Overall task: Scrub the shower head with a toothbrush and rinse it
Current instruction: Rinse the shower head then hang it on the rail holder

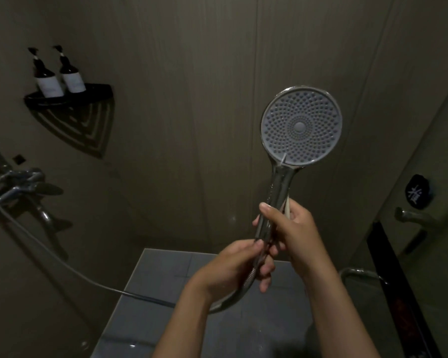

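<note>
Up on my left, two dark pump bottles [47, 78] with pale labels stand side by side on a black corner shelf [98, 89], which throws a slatted shadow on the wall below it. Lower left, a chrome mixer tap [23, 187] juts from the wall. On my right there is a door handle [414, 218], with a black sticker [418, 191] bearing a white character just above it. Grey floor tiles [166, 267] lie below.

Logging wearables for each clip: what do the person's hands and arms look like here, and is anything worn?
The left hand and right hand are bare: no gloves, rings or watch visible in the dim light. Both forearms are bare too, with no sleeve in view down to the frame's edge.
</note>
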Tool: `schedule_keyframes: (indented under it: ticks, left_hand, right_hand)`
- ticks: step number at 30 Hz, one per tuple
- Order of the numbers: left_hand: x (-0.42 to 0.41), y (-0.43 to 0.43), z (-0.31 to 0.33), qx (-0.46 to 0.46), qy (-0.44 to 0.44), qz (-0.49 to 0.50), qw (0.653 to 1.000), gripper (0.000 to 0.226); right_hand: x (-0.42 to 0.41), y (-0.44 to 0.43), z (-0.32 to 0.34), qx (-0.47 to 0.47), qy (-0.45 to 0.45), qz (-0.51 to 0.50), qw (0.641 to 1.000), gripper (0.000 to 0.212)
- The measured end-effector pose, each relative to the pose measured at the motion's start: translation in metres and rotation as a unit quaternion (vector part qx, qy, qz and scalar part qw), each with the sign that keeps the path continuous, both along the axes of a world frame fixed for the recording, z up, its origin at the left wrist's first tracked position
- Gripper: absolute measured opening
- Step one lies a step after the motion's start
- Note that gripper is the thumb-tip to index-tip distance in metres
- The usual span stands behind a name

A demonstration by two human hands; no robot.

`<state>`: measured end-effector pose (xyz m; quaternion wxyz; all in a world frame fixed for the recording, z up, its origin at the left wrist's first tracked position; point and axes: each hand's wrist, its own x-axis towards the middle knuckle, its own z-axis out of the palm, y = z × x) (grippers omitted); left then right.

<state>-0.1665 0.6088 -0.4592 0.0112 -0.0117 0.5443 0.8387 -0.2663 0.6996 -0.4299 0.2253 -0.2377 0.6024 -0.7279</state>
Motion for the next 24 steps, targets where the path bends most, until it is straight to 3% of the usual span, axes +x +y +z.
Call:
schedule_keyframes:
  ticks: [4,9,12,14,19,21,22,24]
  left_hand:
    - [0.005,0.001,0.002,0.027,0.022,-0.041,0.999,0.021]
    - [-0.002,0.007,0.005,-0.106,0.01,0.041,0.994,0.02]
    - [-0.007,0.015,0.004,-0.214,-0.012,0.112,0.97,0.021]
    - [-0.009,0.02,0.0,-0.329,-0.04,0.177,0.927,0.021]
    - [-0.013,0.035,-0.01,-0.567,-0.109,0.289,0.764,0.018]
    - [-0.013,0.037,-0.012,-0.598,-0.116,0.296,0.736,0.014]
    - [-0.013,0.035,-0.01,-0.571,-0.112,0.282,0.763,0.014]
    - [-0.012,0.024,-0.002,-0.395,-0.09,0.207,0.891,0.016]
  right_hand:
    - [0.002,-0.001,0.006,-0.01,0.014,0.023,1.0,0.013]
    - [-0.001,-0.007,0.004,-0.004,0.045,-0.036,0.998,0.011]
    - [-0.003,-0.008,0.001,0.043,0.096,-0.101,0.989,0.015]
    - [-0.001,-0.008,-0.001,0.084,0.146,-0.144,0.975,0.02]
    - [0.008,-0.015,-0.001,0.132,0.191,-0.21,0.95,0.022]
    - [0.009,-0.014,-0.002,0.138,0.186,-0.201,0.952,0.022]
    - [0.008,-0.013,-0.002,0.137,0.181,-0.185,0.956,0.022]
    - [0.004,-0.009,0.001,0.114,0.162,-0.14,0.97,0.019]
